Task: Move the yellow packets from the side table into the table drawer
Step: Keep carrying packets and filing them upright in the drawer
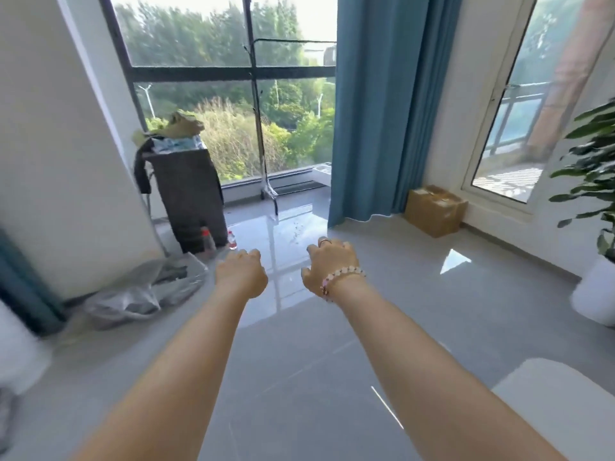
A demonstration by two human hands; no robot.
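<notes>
Both my arms stretch forward over a grey tiled floor. My left hand (242, 272) hangs with its fingers loosely curled downward and holds nothing. My right hand (330, 262), with a ring and a pink bead bracelet at the wrist, also has loosely curled fingers and is empty. No yellow packets, side table or drawer show in the head view.
A dark cabinet (191, 197) piled with clutter stands by the window at left, two bottles (232, 240) at its foot. Plastic bags (146, 287) lie on the floor left. A cardboard box (435, 209) sits past the blue curtain (382, 111). A potted plant (595, 181) stands right; a white rounded surface (559, 400) lies at lower right.
</notes>
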